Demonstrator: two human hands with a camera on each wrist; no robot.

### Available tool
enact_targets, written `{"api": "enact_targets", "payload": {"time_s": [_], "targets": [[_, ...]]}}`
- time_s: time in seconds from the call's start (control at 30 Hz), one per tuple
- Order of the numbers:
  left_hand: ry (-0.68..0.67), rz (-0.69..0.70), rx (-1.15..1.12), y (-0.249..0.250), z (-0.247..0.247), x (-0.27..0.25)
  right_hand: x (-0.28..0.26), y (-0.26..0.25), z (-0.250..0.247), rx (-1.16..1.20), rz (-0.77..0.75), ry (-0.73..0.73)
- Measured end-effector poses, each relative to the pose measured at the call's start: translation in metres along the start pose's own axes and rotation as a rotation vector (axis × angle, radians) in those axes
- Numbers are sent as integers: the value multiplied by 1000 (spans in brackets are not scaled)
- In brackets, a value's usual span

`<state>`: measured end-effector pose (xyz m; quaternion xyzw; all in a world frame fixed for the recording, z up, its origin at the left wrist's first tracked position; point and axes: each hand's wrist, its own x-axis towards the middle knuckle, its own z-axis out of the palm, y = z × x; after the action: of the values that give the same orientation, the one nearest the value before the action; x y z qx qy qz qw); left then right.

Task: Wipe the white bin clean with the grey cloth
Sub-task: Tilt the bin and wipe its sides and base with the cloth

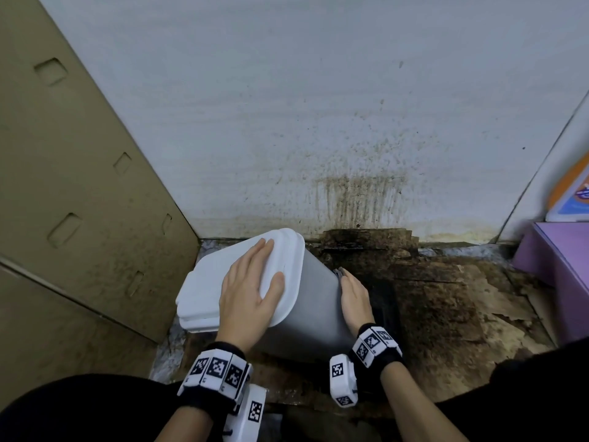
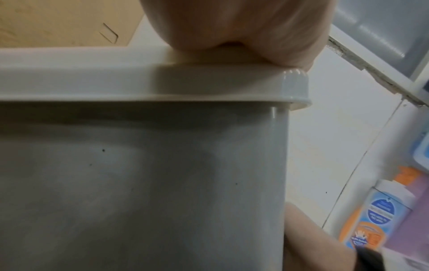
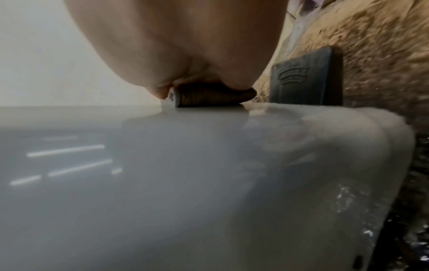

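Note:
The white bin (image 1: 306, 309) stands tilted on the floor with its lid (image 1: 220, 275) closed. My left hand (image 1: 251, 288) lies flat on the lid with the fingers straight and the thumb near the lid's right edge; the left wrist view shows its palm (image 2: 243, 27) on the lid rim (image 2: 116, 82). My right hand (image 1: 353, 291) presses flat against the bin's right side. Beneath it is the grey cloth (image 1: 338, 273), mostly hidden. The right wrist view shows the cloth (image 3: 209, 97) squeezed between my palm (image 3: 185, 45) and the bin wall (image 3: 185, 183).
A dark foot pedal (image 3: 306, 77) sticks out from the bin. A tall cardboard box (image 1: 79, 186) stands close on the left. The wall (image 1: 350, 193) behind is stained, and soiled cardboard (image 1: 446, 298) covers the floor. A purple box (image 1: 554, 266) and an orange-blue package (image 1: 570, 193) sit at right.

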<state>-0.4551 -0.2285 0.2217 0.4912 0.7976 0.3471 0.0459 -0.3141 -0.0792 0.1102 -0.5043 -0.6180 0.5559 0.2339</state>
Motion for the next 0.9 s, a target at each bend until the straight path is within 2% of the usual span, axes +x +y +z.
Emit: {"api": "enact_targets", "payload": {"time_s": [0.17,0.3,0.47,0.6,0.7,0.9], "targets": [[6,-5,-5,-5,-3,3,-25,-44,23,91,-154,16],[19,-4,-1,-8,-1,7,-64,-87,48,16,-309,-17],[27,-25,-26,-12,-3,9,-71,-59,59,-15,-448,73],[21,-42,-36,-14,-5,11,-55,-11,49,-50,-309,168],[24,-58,-49,-16,-8,13,-49,21,36,-148,-143,144],[25,-65,-60,-13,-9,15,-45,19,34,-139,-58,117]]}}
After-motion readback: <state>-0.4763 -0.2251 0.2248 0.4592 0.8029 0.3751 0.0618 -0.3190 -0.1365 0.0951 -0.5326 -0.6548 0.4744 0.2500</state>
